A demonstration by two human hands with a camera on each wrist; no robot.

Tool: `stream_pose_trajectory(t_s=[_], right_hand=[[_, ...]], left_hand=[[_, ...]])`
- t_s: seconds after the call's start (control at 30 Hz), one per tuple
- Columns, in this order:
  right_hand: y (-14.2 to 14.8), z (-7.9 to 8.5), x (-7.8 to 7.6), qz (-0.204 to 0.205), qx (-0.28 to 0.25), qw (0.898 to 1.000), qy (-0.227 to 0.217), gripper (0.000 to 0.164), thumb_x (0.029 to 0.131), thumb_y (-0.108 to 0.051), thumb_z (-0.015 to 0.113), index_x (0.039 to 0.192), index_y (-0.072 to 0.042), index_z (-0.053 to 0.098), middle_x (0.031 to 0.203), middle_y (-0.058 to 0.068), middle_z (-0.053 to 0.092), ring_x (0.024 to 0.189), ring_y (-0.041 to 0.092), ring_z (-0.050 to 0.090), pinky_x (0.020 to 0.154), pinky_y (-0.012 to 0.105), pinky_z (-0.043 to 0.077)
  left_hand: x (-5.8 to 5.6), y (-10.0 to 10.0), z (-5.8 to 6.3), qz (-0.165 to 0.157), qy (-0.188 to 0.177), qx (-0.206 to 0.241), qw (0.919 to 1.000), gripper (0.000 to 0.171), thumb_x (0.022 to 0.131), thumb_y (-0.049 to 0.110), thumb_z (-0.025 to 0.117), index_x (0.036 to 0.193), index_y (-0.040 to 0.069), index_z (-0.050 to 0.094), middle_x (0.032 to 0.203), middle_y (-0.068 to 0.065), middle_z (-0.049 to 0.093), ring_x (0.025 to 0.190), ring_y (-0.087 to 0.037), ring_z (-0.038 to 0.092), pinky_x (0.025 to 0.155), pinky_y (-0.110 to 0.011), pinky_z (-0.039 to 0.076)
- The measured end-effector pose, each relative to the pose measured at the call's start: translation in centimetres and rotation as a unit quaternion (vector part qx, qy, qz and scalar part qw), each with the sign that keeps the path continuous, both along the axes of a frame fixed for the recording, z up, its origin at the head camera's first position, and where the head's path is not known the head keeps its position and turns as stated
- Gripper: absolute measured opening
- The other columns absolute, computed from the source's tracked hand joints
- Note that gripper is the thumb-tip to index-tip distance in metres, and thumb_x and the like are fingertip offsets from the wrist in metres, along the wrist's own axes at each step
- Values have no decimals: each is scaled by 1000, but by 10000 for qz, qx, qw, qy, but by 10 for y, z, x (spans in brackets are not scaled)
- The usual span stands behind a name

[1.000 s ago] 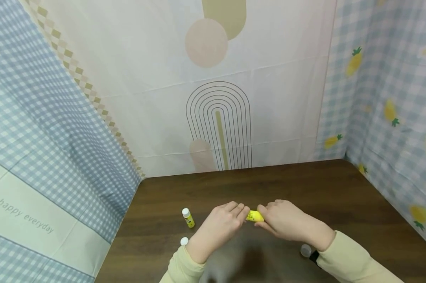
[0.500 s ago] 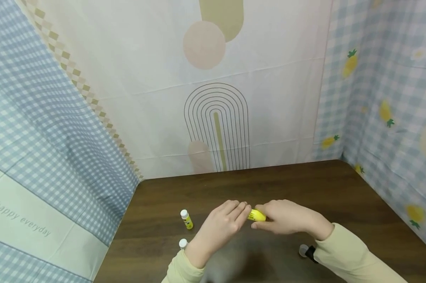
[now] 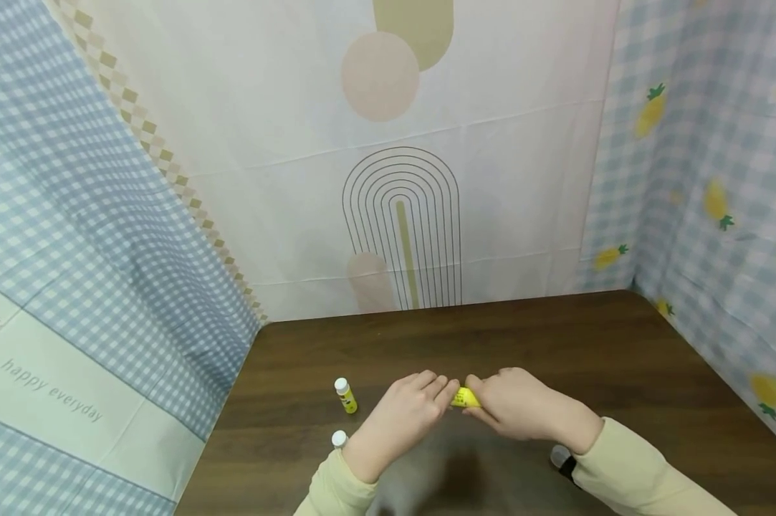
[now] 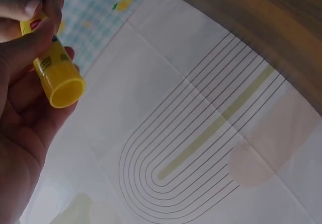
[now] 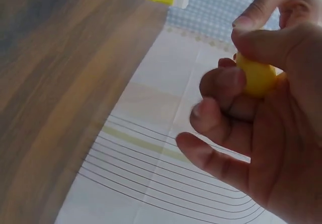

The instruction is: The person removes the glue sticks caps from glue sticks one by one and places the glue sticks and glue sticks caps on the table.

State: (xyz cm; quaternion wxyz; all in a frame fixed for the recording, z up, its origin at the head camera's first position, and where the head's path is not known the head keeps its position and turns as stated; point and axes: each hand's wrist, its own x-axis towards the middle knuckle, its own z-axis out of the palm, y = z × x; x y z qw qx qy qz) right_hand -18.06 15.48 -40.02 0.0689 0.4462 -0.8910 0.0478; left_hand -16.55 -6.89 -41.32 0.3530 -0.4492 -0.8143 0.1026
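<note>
Both hands hold one yellow glue stick (image 3: 466, 398) between them, over the middle of the table. The left hand (image 3: 405, 410) grips its left part, with fingers and thumb round the labelled tube. In the left wrist view the glue stick's hollow round end (image 4: 67, 92) points out of that hand. My right hand (image 3: 519, 403) pinches the other end between thumb and fingers. In the right wrist view a smooth yellow end (image 5: 257, 77) shows there, while the other fingers (image 5: 214, 158) are spread loosely. The white cap seen on the other sticks does not show on this one.
A yellow glue stick with a white cap (image 3: 345, 395) stands left of the hands. Another white cap (image 3: 339, 438) shows beside the left wrist, its lower part hidden. A clear round-ended, dark object (image 3: 560, 454) lies partly behind the right sleeve. Curtains border the dark wooden table (image 3: 523, 322).
Half a second ago the right thumb and fingers were looser and turned on the yellow end; now they close round it again. The left hand keeps its grip. The view shifts slightly.
</note>
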Motion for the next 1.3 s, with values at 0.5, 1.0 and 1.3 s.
stream_pose_trajectory(t_s=[0.5,1.0,1.3], right_hand=[[-8,-24,-1,-54,-355,9573,2867,45,76,-36,86,78,-12,48,56,-2,47,50,16,49,51,27,31],[-5,-25,1,-338,-623,9814,-1783,30,103,-40,56,86,-16,53,62,-9,44,48,4,39,45,22,35],[-4,-15,1,-4,-456,9807,-1903,29,104,-40,55,85,-19,48,64,-12,41,50,3,37,48,21,35]], left_hand=[[-6,-1,8,50,-844,3,9964,27,84,27,82,105,15,70,95,7,73,82,-8,64,71,-21,54],[3,15,-38,888,-145,309,9955,31,83,28,82,105,15,64,97,4,64,98,-13,62,107,-32,44],[-4,21,-52,1181,189,616,9909,21,87,22,76,88,17,56,77,5,55,72,-14,51,70,-27,40]])
